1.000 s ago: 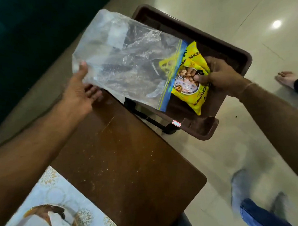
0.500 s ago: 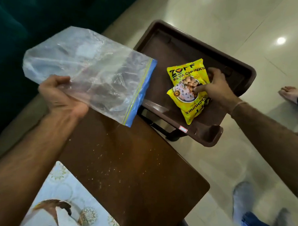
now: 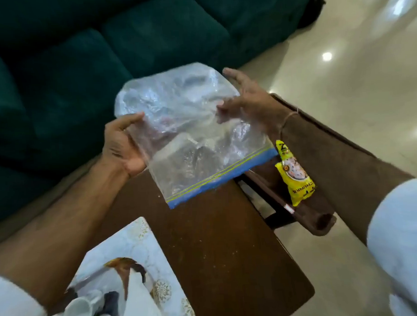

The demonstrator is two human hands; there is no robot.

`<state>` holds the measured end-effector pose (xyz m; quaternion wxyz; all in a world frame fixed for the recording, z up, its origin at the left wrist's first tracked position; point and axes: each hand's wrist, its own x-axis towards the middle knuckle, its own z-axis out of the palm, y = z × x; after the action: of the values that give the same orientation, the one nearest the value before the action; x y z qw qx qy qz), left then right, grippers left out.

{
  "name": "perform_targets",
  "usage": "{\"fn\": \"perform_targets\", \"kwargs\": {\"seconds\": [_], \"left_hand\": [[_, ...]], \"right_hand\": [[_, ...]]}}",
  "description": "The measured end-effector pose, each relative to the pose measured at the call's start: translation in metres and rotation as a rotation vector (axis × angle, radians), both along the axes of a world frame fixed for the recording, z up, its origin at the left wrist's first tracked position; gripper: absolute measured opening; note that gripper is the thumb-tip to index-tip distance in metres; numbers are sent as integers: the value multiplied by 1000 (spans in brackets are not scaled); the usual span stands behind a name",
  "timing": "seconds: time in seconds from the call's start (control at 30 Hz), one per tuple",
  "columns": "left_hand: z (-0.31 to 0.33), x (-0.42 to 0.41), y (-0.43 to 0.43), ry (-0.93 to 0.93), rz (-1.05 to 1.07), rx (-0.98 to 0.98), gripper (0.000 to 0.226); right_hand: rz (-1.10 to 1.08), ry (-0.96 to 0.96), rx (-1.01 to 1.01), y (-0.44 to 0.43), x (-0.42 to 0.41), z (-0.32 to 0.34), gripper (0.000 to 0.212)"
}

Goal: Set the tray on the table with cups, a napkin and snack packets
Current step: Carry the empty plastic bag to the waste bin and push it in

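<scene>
Tray (image 3: 144, 245) with a bird print sits at the near left corner of the brown table (image 3: 229, 251), holding white cups (image 3: 78, 309) and a folded white napkin (image 3: 139, 299). Left hand (image 3: 122, 146) pinches the left edge of a clear zip bag (image 3: 192, 134) held above the table; right hand (image 3: 245, 102) touches its right edge, fingers loosely spread, grip unclear. Yellow snack packet (image 3: 295, 176) lies on a brown plastic chair (image 3: 323, 220) just right of the table. Green sofa (image 3: 81, 67) behind.

Home lounge: green sofa (image 3: 104, 55), tiled floor (image 3: 353, 70)
</scene>
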<state>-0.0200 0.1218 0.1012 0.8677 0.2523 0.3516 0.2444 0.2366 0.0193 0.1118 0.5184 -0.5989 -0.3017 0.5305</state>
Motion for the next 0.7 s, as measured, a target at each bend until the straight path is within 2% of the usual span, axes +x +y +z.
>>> {"fn": "perform_targets", "kwargs": {"seconds": [0.07,0.17,0.23,0.37,0.43,0.57,0.63,0.7], "left_hand": [[25,-28,5,95,54,40,49],[62,-75,9,357,79,235,54],[89,-114,16,479,153,348,57],[156,-195,25,524,371,457,84],[191,-238,23,567,415,580,82],[254,-328,9,714,378,762,66],[283,-373,-3,924,349,909,56],[308,-410,-15,1118,351,1101,59]], "right_hand": [[33,-34,92,10,-29,32,85],[106,-115,176,26,-70,79,90],[163,-182,180,34,-100,114,80],[305,-402,145,44,-163,185,49],[375,-579,123,45,-202,222,46],[402,-1127,177,50,-286,290,24],[396,-1176,243,50,-329,320,21],[432,-1223,299,52,-367,347,20]]}}
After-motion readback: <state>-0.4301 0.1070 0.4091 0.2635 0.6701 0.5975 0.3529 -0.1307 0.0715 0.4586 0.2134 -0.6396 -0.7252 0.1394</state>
